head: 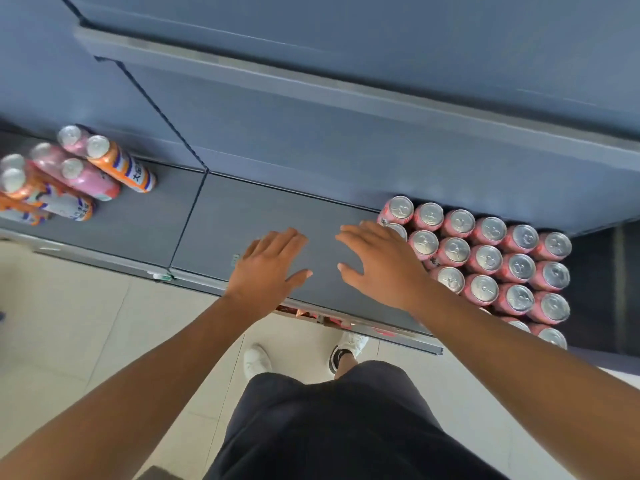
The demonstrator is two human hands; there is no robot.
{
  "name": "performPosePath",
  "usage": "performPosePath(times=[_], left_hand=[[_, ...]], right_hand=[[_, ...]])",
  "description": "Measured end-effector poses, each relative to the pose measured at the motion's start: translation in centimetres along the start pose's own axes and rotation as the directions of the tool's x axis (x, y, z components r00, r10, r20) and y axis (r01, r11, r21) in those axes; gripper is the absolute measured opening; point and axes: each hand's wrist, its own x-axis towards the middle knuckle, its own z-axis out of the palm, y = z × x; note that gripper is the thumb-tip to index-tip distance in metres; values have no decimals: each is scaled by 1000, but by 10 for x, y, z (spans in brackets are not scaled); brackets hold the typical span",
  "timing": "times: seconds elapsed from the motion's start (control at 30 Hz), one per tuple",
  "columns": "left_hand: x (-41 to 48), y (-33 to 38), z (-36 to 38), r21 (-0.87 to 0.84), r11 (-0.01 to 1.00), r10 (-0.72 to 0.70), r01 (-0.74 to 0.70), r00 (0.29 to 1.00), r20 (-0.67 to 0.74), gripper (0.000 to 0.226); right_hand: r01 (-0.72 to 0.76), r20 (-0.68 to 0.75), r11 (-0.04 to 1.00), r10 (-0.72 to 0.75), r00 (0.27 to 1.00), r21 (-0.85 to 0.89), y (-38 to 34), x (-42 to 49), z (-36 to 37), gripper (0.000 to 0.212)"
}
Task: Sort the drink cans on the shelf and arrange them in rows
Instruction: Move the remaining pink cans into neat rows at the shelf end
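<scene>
Both hands hover flat, fingers spread, over a grey shelf [221,216]: left hand [266,265], right hand [377,265]. Pink cans [485,258] stand in rows just right, possibly touching the right hand. Orange and pink cans [69,174] cluster far left.

Both my hands out flat, palms down, side by side.

My left hand [268,268] and right hand [381,268] lie a little apart, fingers straight and slightly spread, thumbs pointing toward each other, holding nothing. My left arm [138,393] and right arm [519,358] reach forward, converging from the lower corners. Whether the palms press down or hover, I cannot tell.
</scene>
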Motion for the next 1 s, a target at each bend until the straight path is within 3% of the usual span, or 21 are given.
performPosePath(times=[0.23, 0.4, 0.6, 1.0], left_hand=[[-82, -83, -37, 29, 992, -118, 122, 986, -114, 46], [-158, -158, -69, 55, 972, -214, 229, 957, -194, 45], [-240, -235, -100, 71, 927, -340, 369, 903, -262, 44], [-277, -330, -125, 82, 844, -497, 530, 830, -253, 49]], right_hand=[[61, 37, 998, -60, 998, -27, -122, 34, 12, 49], [55, 18, 998, -54, 998, -13, -229, 52, 35, 49], [151, 64, 988, -149, 987, -38, -335, 77, 61, 48], [195, 89, 981, -194, 977, -2, -421, 177, 81, 47]])
